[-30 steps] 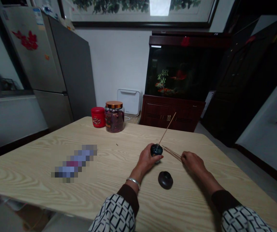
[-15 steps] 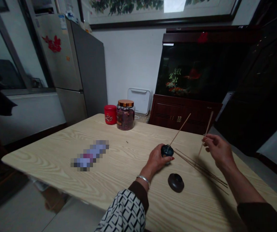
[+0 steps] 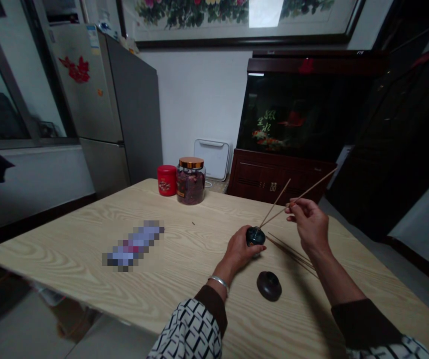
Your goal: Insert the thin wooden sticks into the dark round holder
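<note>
My left hand (image 3: 239, 252) grips a small dark round incense holder (image 3: 255, 236) standing on the light wooden table (image 3: 169, 279). One thin stick (image 3: 276, 201) stands slanted in the holder. My right hand (image 3: 309, 222) pinches a second thin incense stick (image 3: 311, 187), with its lower tip at the top of the holder. Several more sticks (image 3: 292, 254) lie flat on the table under my right forearm. A dark domed lid (image 3: 269, 285) rests on the table nearer to me.
A red tin (image 3: 167, 180) and a glass jar with a copper lid (image 3: 191, 180) stand at the table's far edge. A blurred flat item (image 3: 133, 245) lies to the left. Behind are a grey fridge (image 3: 102, 99), a white box (image 3: 213, 158) and a fish tank (image 3: 292, 112).
My right hand picked one stick from the pile on the table, lifted it, and has brought its tip to the holder. My left hand stayed on the holder.
</note>
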A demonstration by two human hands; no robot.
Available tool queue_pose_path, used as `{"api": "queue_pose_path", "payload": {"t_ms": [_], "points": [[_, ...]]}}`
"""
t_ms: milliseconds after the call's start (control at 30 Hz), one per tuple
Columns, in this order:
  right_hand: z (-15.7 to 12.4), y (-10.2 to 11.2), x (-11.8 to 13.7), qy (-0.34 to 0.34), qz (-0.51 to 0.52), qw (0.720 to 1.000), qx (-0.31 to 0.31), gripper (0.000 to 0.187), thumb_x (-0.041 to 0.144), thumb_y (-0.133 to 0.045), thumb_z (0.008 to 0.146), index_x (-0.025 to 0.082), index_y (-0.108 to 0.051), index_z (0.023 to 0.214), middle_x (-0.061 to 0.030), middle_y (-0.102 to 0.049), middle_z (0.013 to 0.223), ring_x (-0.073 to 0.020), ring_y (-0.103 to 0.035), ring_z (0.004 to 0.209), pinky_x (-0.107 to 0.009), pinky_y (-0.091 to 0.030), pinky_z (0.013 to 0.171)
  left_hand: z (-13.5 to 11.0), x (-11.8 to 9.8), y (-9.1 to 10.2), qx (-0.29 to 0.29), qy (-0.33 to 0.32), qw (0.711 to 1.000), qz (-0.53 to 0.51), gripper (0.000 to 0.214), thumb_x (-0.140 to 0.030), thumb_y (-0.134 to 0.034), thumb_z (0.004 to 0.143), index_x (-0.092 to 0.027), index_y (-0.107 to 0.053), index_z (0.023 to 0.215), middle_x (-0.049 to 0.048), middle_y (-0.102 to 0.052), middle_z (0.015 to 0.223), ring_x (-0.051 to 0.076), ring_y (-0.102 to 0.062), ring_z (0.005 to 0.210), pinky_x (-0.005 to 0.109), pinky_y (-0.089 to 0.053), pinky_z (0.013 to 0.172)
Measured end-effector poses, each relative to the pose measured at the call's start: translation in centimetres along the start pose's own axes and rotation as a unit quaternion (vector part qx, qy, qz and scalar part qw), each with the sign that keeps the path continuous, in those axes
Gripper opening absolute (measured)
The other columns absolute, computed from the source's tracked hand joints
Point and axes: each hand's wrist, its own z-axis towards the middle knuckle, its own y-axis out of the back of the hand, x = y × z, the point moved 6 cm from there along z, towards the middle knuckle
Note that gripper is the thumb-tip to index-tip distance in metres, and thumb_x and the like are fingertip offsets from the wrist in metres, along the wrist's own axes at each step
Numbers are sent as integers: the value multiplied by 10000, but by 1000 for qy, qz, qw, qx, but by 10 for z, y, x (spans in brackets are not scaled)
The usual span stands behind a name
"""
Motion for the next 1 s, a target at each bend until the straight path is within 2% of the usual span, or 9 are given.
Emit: {"api": "queue_pose_path", "payload": {"t_ms": [133,233,367,433,533,567,633,900,1000], "points": [[-7,-14,-3,7,-20,999,36,287,413,-661,757,179,-631,921,-27,-648,804,-140,-621,691,-243,-526,539,0,-2,0,5,-4,1000,-2,651,-443,-795,631,-205,-557,1188,56,-657,1038,223,-608,934,348,-499,849],[-13,-25,-14,-45,-47,991,113,341,464,-653,744,170,-633,917,-52,-665,847,-162,-634,703,-261,-521,544,-1,-3,1,2,0,1000,-14,641,-434,-800,626,-205,-563,1176,58,-658,1030,228,-611,927,358,-500,850],[-13,6,-38,-86,-180,968,153,319,447,-546,812,170,-636,942,-77,-687,879,-187,-649,722,-277,-497,571,-1,-2,1,1,7,1000,-30,645,-406,-810,614,-203,-565,1175,63,-656,1041,232,-609,944,369,-499,871],[-14,31,-52,-59,-338,922,178,250,375,-508,829,187,-659,893,-74,-698,857,-195,-650,744,-287,-471,625,-1,-2,0,-1,2,1000,-29,632,-397,-811,615,-201,-572,1166,63,-657,1032,231,-610,938,374,-500,871],[-25,60,-79,-31,-560,788,252,205,284,-498,820,205,-686,812,-92,-708,877,-229,-654,839,-300,-421,674,-1,-2,0,-1,-6,1000,-26,609,-401,-804,628,-200,-578,1157,61,-657,1023,227,-614,924,371,-505,859],[-30,66,-87,-32,-602,750,273,207,266,-490,822,205,-688,811,-103,-708,894,-238,-654,856,-301,-407,667,-1,-2,0,-1,-6,1000,-26,611,-405,-803,629,-200,-577,1158,61,-657,1023,225,-614,922,367,-507,854],[-37,72,-98,-34,-644,702,301,221,235,-464,832,197,-682,826,-120,-706,919,-244,-655,861,-298,-386,643,-1,-2,-1,1,-5,1000,-24,619,-408,-804,628,-200,-573,1163,58,-655,1024,221,-614,923,357,-509,845],[-39,60,-101,3,-677,648,349,273,162,-372,887,137,-644,886,-176,-688,980,-262,-647,909,-316,-372,690,0,-3,-2,8,-13,1000,-22,618,-403,-797,642,-201,-565,1177,63,-654,1029,224,-614,929,363,-506,850],[-36,61,-91,20,-669,661,340,234,126,-398,856,147,-631,866,-159,-688,947,-238,-642,862,-304,-365,673,0,-2,-2,3,-9,1000,-26,631,-401,-804,630,-200,-565,1179,62,-655,1022,223,-614,917,366,-507,842]]}}
